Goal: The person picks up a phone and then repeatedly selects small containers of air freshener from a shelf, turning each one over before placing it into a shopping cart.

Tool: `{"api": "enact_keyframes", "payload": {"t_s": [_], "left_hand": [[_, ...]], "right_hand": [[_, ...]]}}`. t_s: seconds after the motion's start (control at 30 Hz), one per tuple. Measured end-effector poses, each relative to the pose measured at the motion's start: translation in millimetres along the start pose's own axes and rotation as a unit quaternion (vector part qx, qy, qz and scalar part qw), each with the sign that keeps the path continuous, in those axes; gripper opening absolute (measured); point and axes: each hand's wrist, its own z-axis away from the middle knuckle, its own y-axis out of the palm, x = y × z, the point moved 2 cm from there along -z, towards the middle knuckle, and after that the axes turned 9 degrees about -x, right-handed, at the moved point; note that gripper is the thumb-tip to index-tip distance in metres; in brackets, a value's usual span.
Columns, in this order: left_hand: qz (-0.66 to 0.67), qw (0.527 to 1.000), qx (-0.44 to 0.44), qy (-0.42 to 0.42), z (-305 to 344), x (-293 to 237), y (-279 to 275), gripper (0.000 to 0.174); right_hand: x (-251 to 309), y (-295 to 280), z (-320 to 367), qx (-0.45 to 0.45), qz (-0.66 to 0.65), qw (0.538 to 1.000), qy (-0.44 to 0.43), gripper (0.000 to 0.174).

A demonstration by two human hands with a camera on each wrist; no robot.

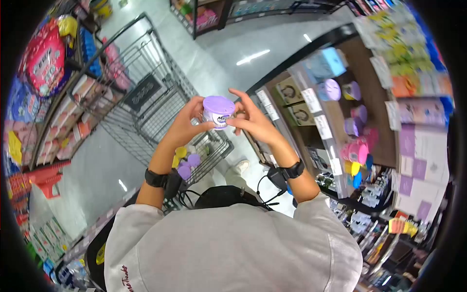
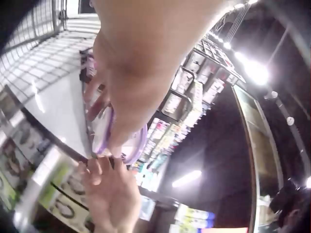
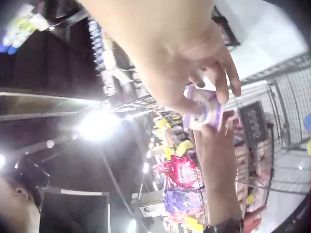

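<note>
A small round tub [image 1: 219,117] with a flat purple lid and a white label is held up in front of the chest, lid upward. My left hand [image 1: 186,122] grips its left side, thumb along the front and fingers behind. From the other side, my right hand [image 1: 256,120] holds it between thumb and curled fingers, with one finger sticking out. In the left wrist view the tub [image 2: 134,147] shows partly behind the left hand [image 2: 129,73]. The right wrist view shows the tub [image 3: 214,112] between both hands, its lettering blurred.
A wire shopping cart [image 1: 160,104] stands ahead to the left, with several purple and yellow items [image 1: 185,165] in its near end. On the right, a shelf [image 1: 311,121] bears similar purple tubs [image 1: 353,125] and pink ones [image 1: 357,152]. Bagged goods [image 1: 44,61] line the left shelving.
</note>
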Motion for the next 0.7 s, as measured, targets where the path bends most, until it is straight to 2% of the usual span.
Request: {"api": "enact_keyframes", "payload": {"t_s": [0.03, 0.1, 0.13, 0.17, 0.23, 0.27, 0.3, 0.37, 0.4, 0.43, 0.47, 0.5, 0.53, 0.57, 0.63, 0.67, 0.7], "left_hand": [[-0.002, 1.0, 0.015, 0.015, -7, -15, 10, 0.046], [0.106, 0.983, 0.113, -0.103, -12, -37, 36, 0.038], [0.104, 0.985, 0.129, -0.049, -13, -56, 57, 0.048], [0.103, 0.983, 0.144, -0.044, -14, -63, 70, 0.048], [0.176, 0.947, 0.223, -0.149, -17, -71, 96, 0.063], [0.164, 0.947, 0.239, -0.137, -20, -67, 108, 0.07], [0.16, 0.945, 0.252, -0.131, -20, -74, 122, 0.07], [0.139, 0.955, 0.22, -0.143, -19, -84, 149, 0.071], [0.17, 0.942, 0.25, -0.149, -23, -87, 158, 0.054], [0.168, 0.939, 0.262, -0.147, -23, -90, 171, 0.054], [0.132, 0.957, 0.244, -0.087, -24, -96, 182, 0.042], [0.095, 0.97, 0.224, -0.026, -24, -102, 194, 0.038], [0.152, 0.965, 0.214, -0.024, -25, -106, 213, 0.052], [0.15, 0.963, 0.222, -0.024, -29, -108, 225, 0.052], [0.025, 0.969, 0.229, 0.093, -37, -112, 248, 0.057], [0.031, 0.969, 0.216, 0.117, -41, -111, 264, 0.06], [0.03, 0.967, 0.225, 0.117, -48, -109, 278, 0.06]], "right_hand": [[31, -8, 18, 0.009, -0.01, 1.0, -0.002, 0.072], [61, -25, 44, 0.06, 0.012, 0.998, -0.008, 0.055], [72, -35, 54, 0.048, 0.048, 0.998, -0.006, 0.05], [80, -44, 67, 0.034, 0.082, 0.996, -0.001, 0.047], [92, -62, 87, -0.005, 0.107, 0.994, -0.006, 0.047], [95, -69, 98, -0.029, 0.129, 0.991, -0.002, 0.049], [97, -77, 108, -0.043, 0.129, 0.991, -0.008, 0.049], [97, -93, 128, -0.061, 0.124, 0.99, -0.034, 0.049], [101, -100, 141, -0.066, 0.127, 0.989, -0.022, 0.046], [100, -107, 153, -0.079, 0.126, 0.989, -0.025, 0.046], [101, -114, 164, -0.109, 0.141, 0.98, -0.085, 0.044], [100, -120, 174, -0.138, 0.156, 0.967, -0.146, 0.044], [101, -128, 184, -0.145, 0.188, 0.952, -0.195, 0.052], [101, -133, 194, -0.154, 0.187, 0.95, -0.196, 0.052], [110, -141, 219, -0.257, 0.272, 0.887, -0.271, 0.061], [108, -151, 222, -0.271, 0.321, 0.862, -0.284, 0.072], [105, -161, 226, -0.28, 0.32, 0.86, -0.283, 0.072]]}}
